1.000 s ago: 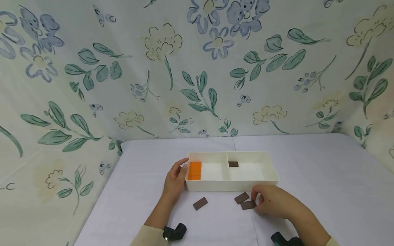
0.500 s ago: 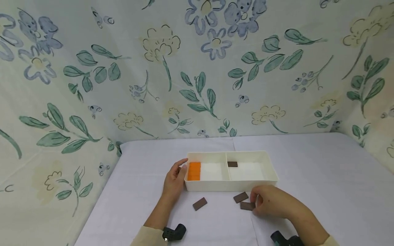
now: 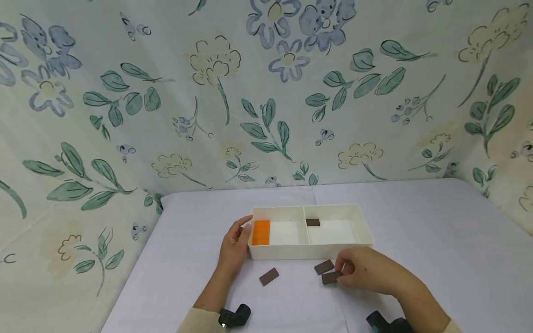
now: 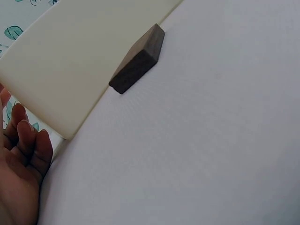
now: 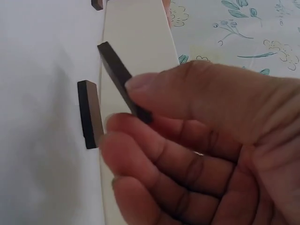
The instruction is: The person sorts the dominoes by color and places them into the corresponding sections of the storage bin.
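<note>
In my right hand (image 3: 366,270), thumb and fingers pinch a thin, dark brown rectangular block (image 5: 117,68) by one end; it is tilted. A second brown block (image 3: 324,267) lies on the cloth close by, in front of a white two-compartment box (image 3: 312,252). My left hand (image 3: 234,247) rests against the left end of that box, its fingers loosely bent along the outer wall. A third brown block (image 4: 138,61) lies on the cloth between the hands. Inside the right compartment a brown block (image 3: 313,222) sits by the divider. Orange blocks (image 3: 261,232) stand along the left compartment's left wall.
A white cloth (image 3: 200,217) covers the table. Behind and to the left hangs a flower-patterned fabric (image 3: 179,111). Each wrist wears a black camera, the left wrist's camera (image 3: 235,316) near the table's front.
My right hand has shifted slightly left and raised the pinched block, now tilted, off its earlier lie. The left hand stays at the box. The whole head view has drifted slightly.
</note>
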{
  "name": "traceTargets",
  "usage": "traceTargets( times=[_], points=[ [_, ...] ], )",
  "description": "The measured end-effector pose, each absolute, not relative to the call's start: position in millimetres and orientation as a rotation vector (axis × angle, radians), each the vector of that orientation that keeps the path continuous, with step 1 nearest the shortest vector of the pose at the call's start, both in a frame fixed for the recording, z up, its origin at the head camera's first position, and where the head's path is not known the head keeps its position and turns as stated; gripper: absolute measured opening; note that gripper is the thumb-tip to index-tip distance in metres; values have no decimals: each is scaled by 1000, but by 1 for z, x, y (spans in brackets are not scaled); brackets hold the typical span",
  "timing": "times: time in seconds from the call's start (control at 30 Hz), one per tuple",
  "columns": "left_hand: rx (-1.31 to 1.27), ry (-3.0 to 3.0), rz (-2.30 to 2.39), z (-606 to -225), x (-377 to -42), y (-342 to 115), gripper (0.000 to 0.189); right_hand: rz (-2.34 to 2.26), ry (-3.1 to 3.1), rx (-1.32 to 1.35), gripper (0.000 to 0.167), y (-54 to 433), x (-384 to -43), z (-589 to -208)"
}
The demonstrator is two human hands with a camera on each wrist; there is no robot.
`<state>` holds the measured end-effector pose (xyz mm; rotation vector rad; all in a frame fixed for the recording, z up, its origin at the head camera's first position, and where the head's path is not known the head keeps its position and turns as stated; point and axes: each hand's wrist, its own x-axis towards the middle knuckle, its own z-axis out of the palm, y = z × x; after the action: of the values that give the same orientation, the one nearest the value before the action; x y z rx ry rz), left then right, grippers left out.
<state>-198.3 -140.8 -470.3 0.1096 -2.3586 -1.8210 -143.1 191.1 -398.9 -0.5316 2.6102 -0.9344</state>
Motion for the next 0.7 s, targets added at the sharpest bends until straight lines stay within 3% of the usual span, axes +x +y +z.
traceTargets(
  times=[0.7],
  points=[
    [143, -2361, -1851, -471, -197, -141, 31, -1066, 2613, -508, 17, 183, -143, -385]
  ],
)
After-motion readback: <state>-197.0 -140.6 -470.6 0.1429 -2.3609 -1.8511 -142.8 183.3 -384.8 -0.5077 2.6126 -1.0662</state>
